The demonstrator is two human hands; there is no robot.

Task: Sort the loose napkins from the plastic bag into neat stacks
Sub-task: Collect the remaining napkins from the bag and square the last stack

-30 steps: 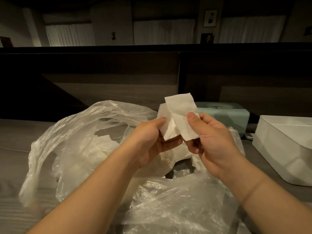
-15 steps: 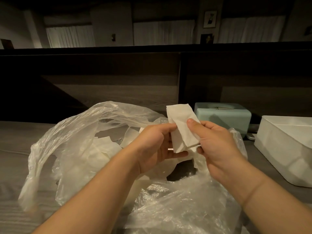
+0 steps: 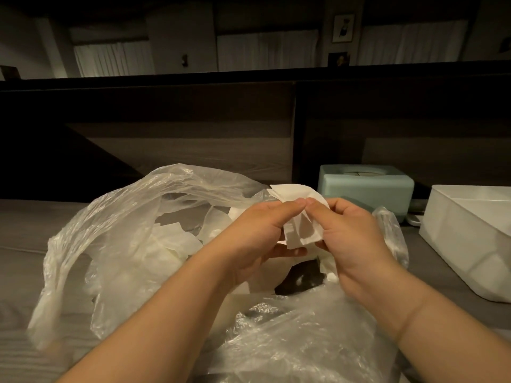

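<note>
Both thumbs have slid together on the napkin since a moment ago, and it sits lower between the hands. Underneath, the plastic bag (image 3: 116, 244) sprawls across the grey table (image 3: 25, 244), loose napkins (image 3: 171, 244) inside. White bin (image 3: 470, 244) and green tissue box (image 3: 365, 186) stand to the right. Left hand (image 3: 257, 233) and right hand (image 3: 351, 233) pinch the folded napkin (image 3: 301, 230) above the bag.

A dimly lit home interior is indicated — pale curtains (image 3: 113, 60) are hung across the far wall and a small framed picture (image 3: 343, 27) is mounted beside them. A dark wood-grain counter (image 3: 25, 233) is backed by a raised partition (image 3: 171, 128) — a mint-green tissue box (image 3: 365, 186) and a white plastic bin (image 3: 467, 239) are set on it.
</note>
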